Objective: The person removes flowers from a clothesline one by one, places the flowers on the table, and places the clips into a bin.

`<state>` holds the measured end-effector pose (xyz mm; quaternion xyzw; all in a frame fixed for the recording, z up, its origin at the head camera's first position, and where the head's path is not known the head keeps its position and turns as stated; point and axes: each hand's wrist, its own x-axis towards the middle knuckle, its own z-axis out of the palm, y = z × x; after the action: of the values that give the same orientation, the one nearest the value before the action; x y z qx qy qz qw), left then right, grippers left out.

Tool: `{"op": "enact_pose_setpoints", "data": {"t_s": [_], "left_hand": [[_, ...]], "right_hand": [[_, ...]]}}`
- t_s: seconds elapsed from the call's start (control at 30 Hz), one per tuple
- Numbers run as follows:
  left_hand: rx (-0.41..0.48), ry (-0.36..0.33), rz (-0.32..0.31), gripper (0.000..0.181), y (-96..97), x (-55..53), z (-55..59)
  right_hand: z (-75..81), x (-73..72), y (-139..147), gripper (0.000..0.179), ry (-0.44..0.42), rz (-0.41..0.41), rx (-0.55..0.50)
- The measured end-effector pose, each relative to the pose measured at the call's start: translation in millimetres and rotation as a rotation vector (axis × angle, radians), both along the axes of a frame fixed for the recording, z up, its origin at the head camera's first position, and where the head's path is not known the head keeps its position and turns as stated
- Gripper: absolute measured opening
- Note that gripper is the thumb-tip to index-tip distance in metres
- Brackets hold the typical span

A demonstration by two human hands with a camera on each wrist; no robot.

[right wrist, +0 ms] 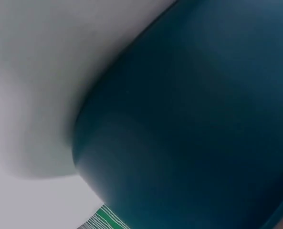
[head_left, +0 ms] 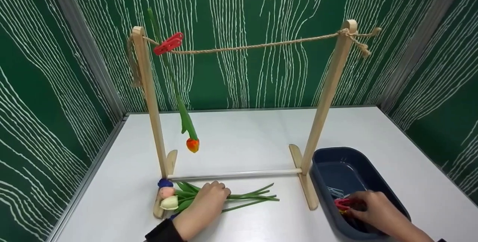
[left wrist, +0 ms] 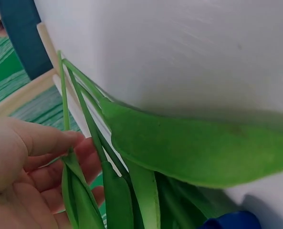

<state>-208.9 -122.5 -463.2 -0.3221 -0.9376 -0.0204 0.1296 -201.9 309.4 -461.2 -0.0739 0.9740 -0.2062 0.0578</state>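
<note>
My left hand [head_left: 209, 202] is over a bunch of artificial tulips lying on the table. In the left wrist view its thumb and fingers pinch one green tulip stem [left wrist: 65, 105], next to broad leaves [left wrist: 193, 143]. White [head_left: 170, 202], pink [head_left: 167, 193] and blue [head_left: 165, 183] tulip heads lie to its left. My right hand [head_left: 377, 208] reaches into a dark blue basin [head_left: 338, 171] and pinches a red clothespin [head_left: 341, 204]. The right wrist view shows mostly the basin's outer wall [right wrist: 170, 133]; the clothespin is out of that view.
A wooden frame with two posts [head_left: 323, 118] carries a rope [head_left: 254, 47]. A red clothespin [head_left: 168, 44] clips an orange tulip [head_left: 192, 145] upside down near the left post. Pale blue clothespins [head_left: 335, 192] lie in the basin. Green patterned walls [head_left: 239, 81] enclose the table.
</note>
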Motion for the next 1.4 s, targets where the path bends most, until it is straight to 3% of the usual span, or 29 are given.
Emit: {"op": "enact_pose_setpoints", "data": {"t_s": [0.2, 0.3, 0.43, 0.53, 0.67, 0.8, 0.93, 1.03, 1.13, 1.4], "left_hand": [[0.022, -0.025, -0.013, 0.012, -1.0, 1.8, 6.8], [0.075, -0.040, -0.027, 0.012, -3.5, 3.2, 16.5], [0.184, -0.039, -0.014, 0.018, -8.7, 8.4, 37.7], [0.295, 0.009, -0.002, 0.021, -14.1, 12.8, 57.2], [0.444, 0.166, -0.006, 0.026, -22.3, 16.6, 85.0], [0.578, 0.332, 0.003, 0.030, -30.7, 17.6, 112.7], [0.716, 0.423, 0.021, 0.039, -41.7, 14.5, 138.7], [0.808, 0.441, 0.057, 0.046, -50.2, 9.5, 154.8], [0.872, 0.416, 0.113, 0.050, -54.4, 4.5, 165.4], [0.954, 0.319, 0.209, 0.064, -49.0, -16.1, 170.9]], "right_hand": [[-7.2, 2.7, 3.3, 0.021, 0.190, 0.110, 0.041], [-7.7, 3.0, 4.6, 0.022, 0.201, 0.133, 0.041], [1.0, 2.8, 6.1, 0.023, 0.167, 0.127, 0.052], [16.8, 3.6, 7.0, 0.027, 0.167, 0.129, 0.058], [44.7, 6.2, 1.7, 0.033, 0.203, 0.115, 0.052], [70.7, 11.1, -11.2, 0.035, 0.297, 0.116, 0.037], [92.9, 12.7, -27.5, 0.032, 0.459, 0.186, -0.012], [109.8, 11.9, -40.8, 0.033, 0.611, 0.255, -0.042], [130.7, 10.5, -56.6, 0.036, 0.736, 0.319, -0.074], [190.6, -0.6, -110.6, 0.040, 0.859, 0.543, -0.175]]}}
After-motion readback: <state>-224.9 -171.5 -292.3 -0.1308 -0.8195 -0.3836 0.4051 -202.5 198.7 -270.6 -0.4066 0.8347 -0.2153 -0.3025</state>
